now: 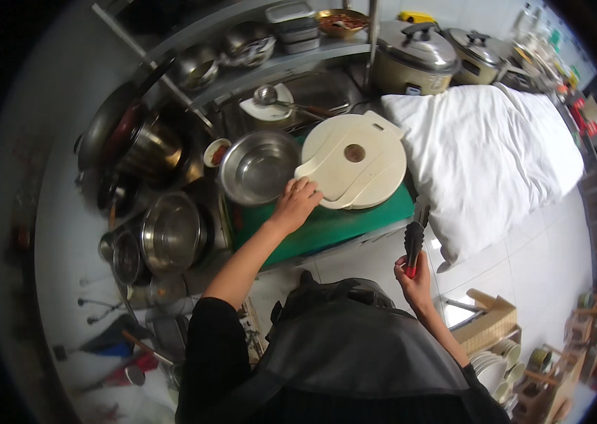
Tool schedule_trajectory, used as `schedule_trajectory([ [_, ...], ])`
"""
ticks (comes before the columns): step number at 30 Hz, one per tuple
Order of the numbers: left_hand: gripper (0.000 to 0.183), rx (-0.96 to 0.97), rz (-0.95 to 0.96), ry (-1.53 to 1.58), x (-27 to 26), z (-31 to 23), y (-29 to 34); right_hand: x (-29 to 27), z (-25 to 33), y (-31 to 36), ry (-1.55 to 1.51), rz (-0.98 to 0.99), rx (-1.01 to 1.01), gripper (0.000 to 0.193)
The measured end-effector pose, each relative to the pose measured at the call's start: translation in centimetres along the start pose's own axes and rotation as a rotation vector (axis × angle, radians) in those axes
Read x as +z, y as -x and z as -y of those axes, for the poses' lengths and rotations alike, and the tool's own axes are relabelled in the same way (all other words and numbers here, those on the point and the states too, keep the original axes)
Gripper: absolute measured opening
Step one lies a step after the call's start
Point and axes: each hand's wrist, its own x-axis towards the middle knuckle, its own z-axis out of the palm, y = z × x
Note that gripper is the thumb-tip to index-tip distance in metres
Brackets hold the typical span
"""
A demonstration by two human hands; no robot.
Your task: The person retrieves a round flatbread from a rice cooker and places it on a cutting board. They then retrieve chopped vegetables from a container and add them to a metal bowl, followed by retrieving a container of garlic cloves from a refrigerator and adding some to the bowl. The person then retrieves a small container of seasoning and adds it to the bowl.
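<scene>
near steel bowl (pixel 256 174), white cloth (pixel 493 166) | left grip (pixel 297 203) holds lid (pixel 369 177) | right grip (pixel 417 284) clasps tongs (pixel 415 239)

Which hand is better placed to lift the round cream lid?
Probably the left hand: its fingers are at the lid's near-left edge, while the right hand holds tongs.
</scene>
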Motion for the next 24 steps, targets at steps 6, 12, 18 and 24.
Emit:
schedule_trajectory([
  [6, 0.009, 0.150, 0.041, 0.184, -0.1, -0.7, -0.7, 1.3, 0.3, 0.9, -0.019, -0.154, 0.085, 0.039],
  [12, 0.005, 0.257, 0.106, 0.338, -0.7, -0.1, -0.3, 5.6, 1.4, 1.1, -0.206, -0.272, 0.158, 0.045],
  [18, 0.016, 0.342, 0.159, 0.463, -4.1, 1.6, -3.6, 8.5, 1.7, 1.5, -0.299, -0.389, 0.163, 0.045],
  [24, 0.018, 0.519, 0.072, 0.496, -8.6, 4.3, -15.0, 10.2, 1.4, 3.0, -0.443, -0.399, 0.167, 0.041],
])
